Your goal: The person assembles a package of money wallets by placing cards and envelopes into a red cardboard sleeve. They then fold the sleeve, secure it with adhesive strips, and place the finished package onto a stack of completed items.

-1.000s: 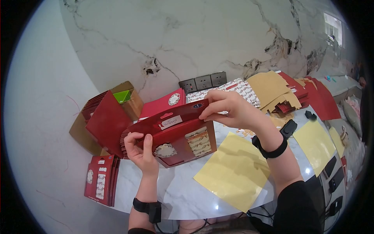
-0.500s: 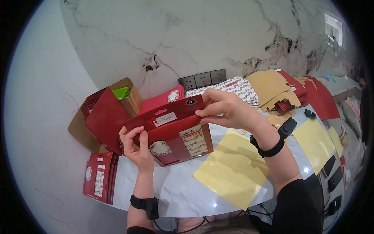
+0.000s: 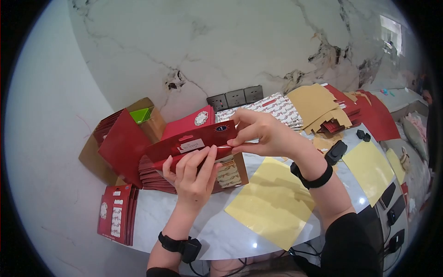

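A red cardboard pack (image 3: 210, 131) is held up above the table, its header carrying a hang hole, a white label and a small dark badge. Patterned paper shows in its lower front panel. My right hand (image 3: 265, 134) pinches the pack at its upper right edge, thumb against fingers. My left hand (image 3: 191, 177) lies across the front, fingertips pressed along the fold below the header; its fingers cover the pack's left front. Whether its thumb reaches behind the pack is hidden.
Red packs (image 3: 115, 214) stand at the left table edge. Behind them is a cardboard box (image 3: 104, 161) with red sheets and a green basket (image 3: 140, 115). Yellow sheets (image 3: 272, 203) lie right of centre. Patterned bags (image 3: 272, 104), brown card (image 3: 311, 104) and power sockets (image 3: 235, 97) line the back.
My left hand has moved right from the pack's left edge to the middle of its front fold. The pack's front has tilted, hiding its round white ornament. My right hand keeps its pinch.
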Demonstrator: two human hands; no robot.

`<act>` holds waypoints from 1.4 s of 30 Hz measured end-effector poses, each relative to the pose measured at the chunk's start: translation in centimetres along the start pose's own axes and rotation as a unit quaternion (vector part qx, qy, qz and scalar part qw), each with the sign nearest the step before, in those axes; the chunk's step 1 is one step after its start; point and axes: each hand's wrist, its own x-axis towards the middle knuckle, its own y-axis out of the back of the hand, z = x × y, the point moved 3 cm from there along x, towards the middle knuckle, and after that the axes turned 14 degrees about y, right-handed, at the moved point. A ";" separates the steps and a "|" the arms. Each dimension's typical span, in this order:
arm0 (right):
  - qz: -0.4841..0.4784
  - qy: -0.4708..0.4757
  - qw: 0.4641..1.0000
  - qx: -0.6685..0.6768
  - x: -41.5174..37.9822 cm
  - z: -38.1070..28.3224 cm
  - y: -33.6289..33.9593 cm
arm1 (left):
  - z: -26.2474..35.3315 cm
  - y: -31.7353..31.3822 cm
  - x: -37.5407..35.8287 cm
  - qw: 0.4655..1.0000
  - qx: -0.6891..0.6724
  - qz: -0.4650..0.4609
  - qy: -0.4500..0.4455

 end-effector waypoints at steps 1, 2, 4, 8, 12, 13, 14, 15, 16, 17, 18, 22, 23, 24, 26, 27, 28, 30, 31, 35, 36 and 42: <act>0.002 0.004 1.000 -0.005 0.0 0.0 0.0 | -0.1 -0.1 0.1 1.000 -0.002 0.008 -0.001; 0.004 0.008 1.000 -0.009 0.0 0.0 0.1 | 0.0 -0.3 0.3 1.000 -0.004 0.007 -0.002; 0.009 0.009 1.000 -0.017 -0.1 0.1 0.0 | 0.1 -0.5 0.5 1.000 -0.027 -0.003 0.007; 0.011 0.018 1.000 -0.015 -0.1 0.4 -0.3 | -0.3 -0.9 0.9 0.999 -0.044 0.010 -0.004; 0.000 0.017 1.000 -0.017 -0.1 0.6 -0.2 | -0.7 -1.2 1.2 0.997 -0.078 0.003 -0.029; -0.001 0.016 1.000 -0.010 -0.2 0.6 -0.2 | -0.7 -1.2 1.3 0.996 -0.079 -0.002 -0.037; -0.003 0.016 1.000 -0.003 -0.2 0.6 -0.2 | -0.8 -1.3 1.3 0.996 -0.081 -0.001 -0.038; -0.003 0.016 1.000 -0.005 -0.1 0.5 -0.2 | -0.9 -1.5 1.2 0.995 -0.097 -0.001 -0.037; 0.001 0.011 1.000 -0.014 0.1 0.2 -0.3 | -1.0 -1.7 1.2 0.993 -0.112 -0.002 -0.036; 0.004 0.005 1.000 -0.023 0.2 0.1 -0.3 | -1.1 -1.8 1.1 0.993 -0.113 0.000 -0.036; 0.004 0.006 1.000 -0.024 0.1 0.2 -0.5 | -1.2 -1.9 1.0 0.993 -0.115 0.001 -0.039; 0.002 0.008 1.000 -0.018 -0.2 0.7 -1.1 | -1.8 -1.7 1.7 0.989 -0.133 -0.008 -0.062; 0.001 -0.001 1.000 0.005 -0.2 0.7 -1.0 | -2.4 -1.6 1.8 0.989 -0.135 -0.006 -0.062; 0.000 -0.009 1.000 0.030 -0.2 0.7 -1.0 | -3.2 -1.4 1.9 0.988 -0.134 0.009 -0.071; 0.000 -0.012 0.999 0.039 0.0 0.7 -0.8 | -3.9 -1.1 1.9 0.988 -0.130 0.023 -0.082; 0.000 -0.015 0.999 0.049 0.0 0.7 -0.7 | -4.0 -1.0 1.9 0.990 -0.112 0.023 -0.082; 0.000 -0.014 0.999 0.050 0.0 0.8 -0.7 | -4.1 -0.9 1.9 0.992 -0.094 0.022 -0.082; 0.011 -0.023 0.998 0.064 -0.1 1.0 -0.6 | -3.7 -0.9 2.0 0.991 -0.111 0.021 -0.067; 0.009 -0.025 0.997 0.066 -0.2 1.0 -0.7 | -3.6 -0.9 2.1 0.991 -0.113 0.017 -0.063; -0.004 -0.039 0.999 0.020 0.0 0.8 -0.6 | -3.4 -0.9 2.4 0.992 -0.115 0.008 -0.052; -0.009 -0.023 1.000 0.006 0.0 0.7 -0.6 | -3.5 -0.9 2.3 0.992 -0.118 0.006 -0.051; -0.007 -0.030 0.999 0.021 0.0 0.5 -0.6 | -3.7 -0.9 2.1 0.992 -0.113 0.000 -0.055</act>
